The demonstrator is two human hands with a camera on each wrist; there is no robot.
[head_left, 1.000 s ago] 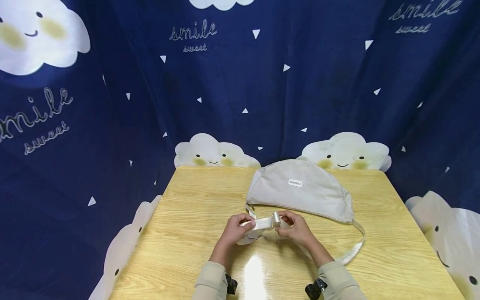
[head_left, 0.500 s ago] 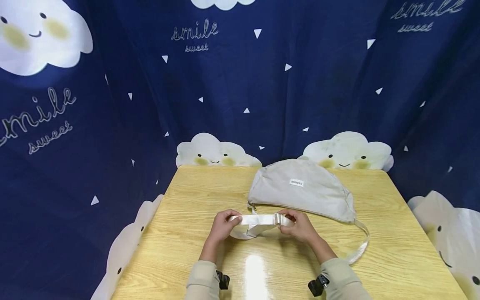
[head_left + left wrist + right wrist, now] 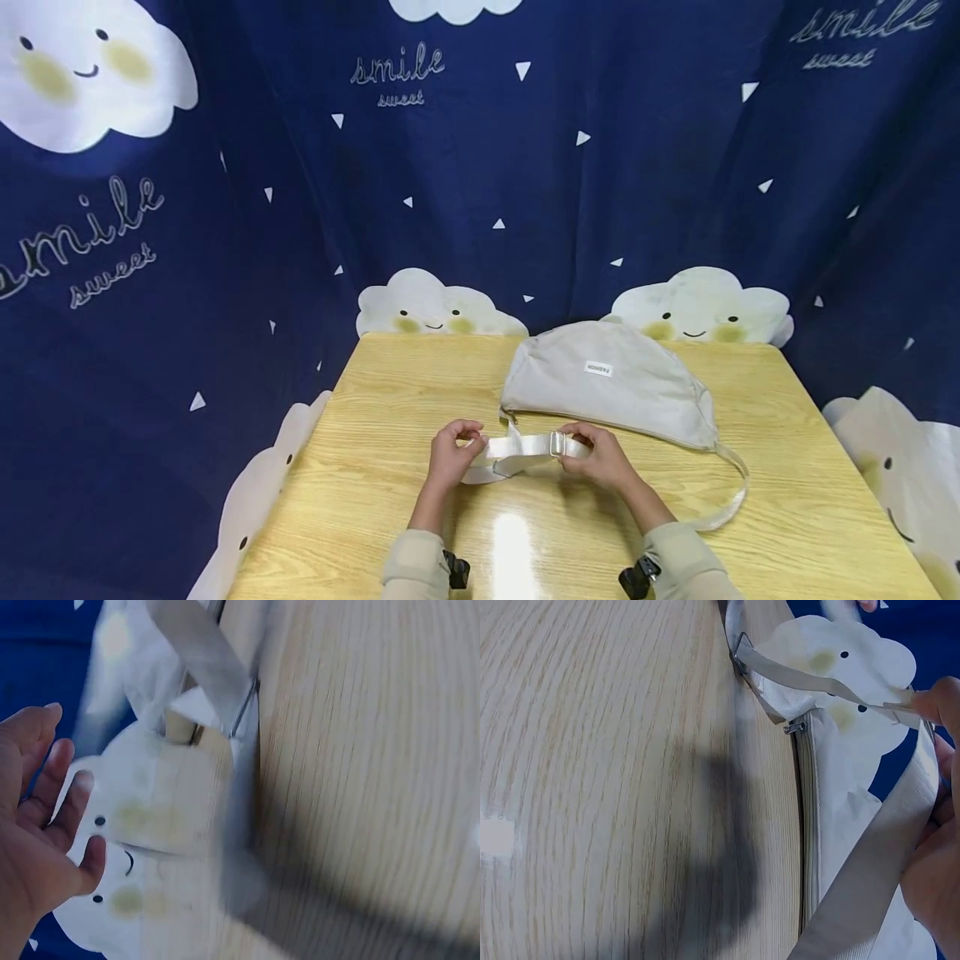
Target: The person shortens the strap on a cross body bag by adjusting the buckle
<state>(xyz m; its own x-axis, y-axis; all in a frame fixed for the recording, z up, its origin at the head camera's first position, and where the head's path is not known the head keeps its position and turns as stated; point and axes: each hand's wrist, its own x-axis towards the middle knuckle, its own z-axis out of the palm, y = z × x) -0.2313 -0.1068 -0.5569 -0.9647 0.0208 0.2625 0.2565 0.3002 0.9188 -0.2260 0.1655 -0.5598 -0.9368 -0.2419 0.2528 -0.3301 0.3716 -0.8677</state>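
Left hand (image 3: 450, 460): fingers and thumb parted, beside left end of strap (image 3: 527, 446). Right hand (image 3: 604, 460): pinching strap beside buckle (image 3: 557, 443). Best handling, likely: steady buckle, draw webbing flat, evenly, untwisted. Strap: pale, ribbon-flat, looped, near side of bag (image 3: 611, 387). Bag: off-white, half-round, small label (image 3: 598, 368), far part of worktop (image 3: 390, 392).

L hand (image 3: 450, 454): fingers (image 3: 73, 801) loosely bent, thumb (image 3: 93, 864) apart from them; R hand (image 3: 600, 458): fingers curled in a pinch; L forearm (image 3: 427, 507) & R forearm (image 3: 649, 507) both angled fwd & inward, hands near ea. other
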